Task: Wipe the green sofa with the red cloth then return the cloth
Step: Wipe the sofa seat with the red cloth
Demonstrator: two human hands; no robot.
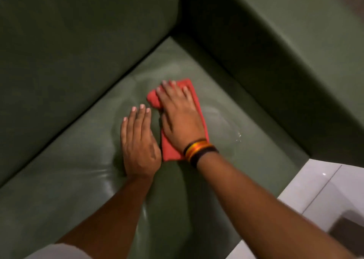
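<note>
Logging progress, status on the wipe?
Right hand flat on red cloth, pressing seat cushion. Left hand flat beside it. Nothing in the way.

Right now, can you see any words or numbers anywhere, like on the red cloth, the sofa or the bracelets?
None: no words, numbers or signs can be read.
The red cloth, the green sofa and the striped wristbands on the right hand are all plain.

Cloth [194, 95] on sofa seat [246, 105], corner-side.
</note>
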